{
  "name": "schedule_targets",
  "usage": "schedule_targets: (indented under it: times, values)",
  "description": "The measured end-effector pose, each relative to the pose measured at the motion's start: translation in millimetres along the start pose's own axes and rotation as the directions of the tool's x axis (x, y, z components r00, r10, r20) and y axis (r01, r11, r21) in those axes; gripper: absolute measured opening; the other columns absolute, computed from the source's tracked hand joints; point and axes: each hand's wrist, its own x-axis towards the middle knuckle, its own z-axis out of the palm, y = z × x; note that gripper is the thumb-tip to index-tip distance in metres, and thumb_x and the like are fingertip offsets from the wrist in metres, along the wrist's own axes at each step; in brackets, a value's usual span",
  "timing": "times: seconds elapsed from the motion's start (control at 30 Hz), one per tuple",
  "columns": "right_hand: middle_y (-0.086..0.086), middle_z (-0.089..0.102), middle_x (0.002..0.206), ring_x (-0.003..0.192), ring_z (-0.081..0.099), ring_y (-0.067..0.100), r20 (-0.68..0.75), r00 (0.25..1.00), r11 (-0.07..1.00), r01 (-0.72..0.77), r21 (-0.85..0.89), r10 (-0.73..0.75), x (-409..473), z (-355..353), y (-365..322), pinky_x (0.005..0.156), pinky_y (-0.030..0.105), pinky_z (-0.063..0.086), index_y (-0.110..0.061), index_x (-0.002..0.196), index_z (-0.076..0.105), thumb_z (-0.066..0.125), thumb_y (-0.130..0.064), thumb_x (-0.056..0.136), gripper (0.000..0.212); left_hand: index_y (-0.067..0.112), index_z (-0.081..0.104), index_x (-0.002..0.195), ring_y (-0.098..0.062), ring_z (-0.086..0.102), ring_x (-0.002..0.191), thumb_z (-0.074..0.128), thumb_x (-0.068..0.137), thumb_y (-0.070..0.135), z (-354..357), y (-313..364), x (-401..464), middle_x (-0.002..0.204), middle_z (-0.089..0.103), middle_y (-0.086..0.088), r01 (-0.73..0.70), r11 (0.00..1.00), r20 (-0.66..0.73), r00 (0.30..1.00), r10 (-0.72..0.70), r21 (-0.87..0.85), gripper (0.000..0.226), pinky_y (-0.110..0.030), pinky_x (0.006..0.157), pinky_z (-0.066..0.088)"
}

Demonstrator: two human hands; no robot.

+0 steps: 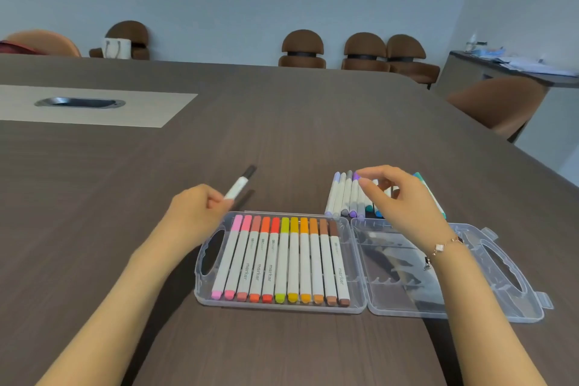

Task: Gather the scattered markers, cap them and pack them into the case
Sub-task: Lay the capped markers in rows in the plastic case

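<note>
We see our left hand (197,207) pinching a white marker with a black cap (240,183), lifted above the dark brown wooden table (282,122). Our right hand (404,197) hovers with bent fingers over a loose row of white markers with purple, grey and blue caps (347,194) lying on the table just behind the case; we cannot tell if it holds one. The clear plastic case (357,260) lies open. Its left half holds eleven white markers with pink, orange, yellow and brown caps (282,260), side by side
</note>
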Motion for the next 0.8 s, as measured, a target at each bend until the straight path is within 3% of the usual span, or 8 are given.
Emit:
schedule_targets:
  times: [0.07, 0.13, 0.23, 0.37, 0.47, 0.6, 0.8]
  values:
    - [-0.013, 0.066, 0.105, 0.085, 0.059, -0.002, 0.11, 0.994, 0.992, -0.035, 0.119, 0.021, -1, -2, -5, 0.062, 0.006, 0.046, -0.03, 0.114, 0.061, 0.051, -0.038, 0.092, 0.025, 0.022, 0.063, 0.091, -0.003, 0.054, 0.071, 0.057, 0.091, 0.035, 8, 33, -23, 0.082, 0.063, 0.008, -0.087, 0.982, 0.061, 0.993, 0.098, -0.168, 0.014, -0.018, 0.056, 0.038]
    - [-0.011, 0.069, 0.093, 0.071, 0.061, -0.004, 0.255, 0.967, 0.971, -0.084, 0.226, 0.024, -5, 0, -13, 0.061, 0.007, 0.046, -0.031, 0.114, 0.059, 0.05, -0.038, 0.093, 0.024, 0.022, 0.065, 0.094, -0.003, 0.055, 0.072, 0.057, 0.091, 0.036, 29, 59, -43, 0.082, 0.062, 0.011, -0.155, 0.955, 0.132, 0.972, 0.193, -0.253, 0.016, -0.018, 0.056, 0.038]
    - [-0.007, 0.067, 0.071, 0.057, 0.056, -0.002, 0.36, 0.933, 0.976, -0.089, 0.198, 0.012, -8, 4, -18, 0.065, 0.016, 0.048, -0.026, 0.105, 0.062, 0.052, -0.042, 0.091, 0.023, 0.019, 0.065, 0.092, -0.001, 0.053, 0.066, 0.058, 0.091, 0.036, 61, 76, -62, 0.076, 0.059, 0.011, -0.2, 0.922, 0.155, 0.952, 0.263, -0.331, 0.018, -0.011, 0.056, 0.041]
    - [-0.002, 0.068, 0.07, 0.061, 0.059, 0.005, 0.441, 0.896, 0.953, -0.17, 0.251, 0.043, -7, 1, -12, 0.077, 0.027, 0.052, -0.021, 0.115, 0.058, 0.059, -0.037, 0.088, 0.031, 0.017, 0.066, 0.083, 0.006, 0.049, 0.051, 0.067, 0.084, 0.035, 76, 69, -64, 0.067, 0.057, 0.011, -0.197, 0.903, 0.179, 0.943, 0.282, -0.383, 0.018, -0.005, 0.051, 0.038]
    - [-0.004, 0.068, 0.071, 0.064, 0.059, 0.007, 0.483, 0.873, 0.941, -0.213, 0.263, 0.063, -7, 0, -7, 0.074, 0.025, 0.052, -0.024, 0.121, 0.052, 0.061, -0.034, 0.088, 0.035, 0.022, 0.066, 0.082, 0.011, 0.048, 0.049, 0.073, 0.079, 0.037, 75, 68, -67, 0.067, 0.06, 0.013, -0.247, 0.899, 0.156, 0.934, 0.32, -0.362, 0.017, -0.005, 0.05, 0.036]
    - [-0.001, 0.066, 0.073, 0.071, 0.058, 0.014, 0.517, 0.851, 0.948, -0.233, 0.217, 0.091, -7, -4, 2, 0.076, 0.032, 0.052, -0.029, 0.121, 0.051, 0.058, -0.026, 0.091, 0.031, 0.029, 0.063, 0.087, 0.012, 0.051, 0.063, 0.075, 0.073, 0.047, 80, 68, -72, 0.075, 0.06, 0.014, -0.305, 0.92, 0.185, 0.917, 0.353, -0.245, 0.026, -0.006, 0.054, 0.038]
    - [-0.003, 0.066, 0.085, 0.069, 0.061, 0.005, 0.564, 0.82, 0.975, -0.191, 0.112, 0.096, -7, 0, 5, 0.068, 0.016, 0.051, -0.028, 0.117, 0.057, 0.064, -0.023, 0.087, 0.031, 0.032, 0.061, 0.079, -0.002, 0.054, 0.069, 0.07, 0.072, 0.056, 89, 66, -76, 0.073, 0.059, 0.014, -0.399, 0.912, 0.15, 0.9, 0.41, -0.097, 0.027, -0.018, 0.058, 0.044]
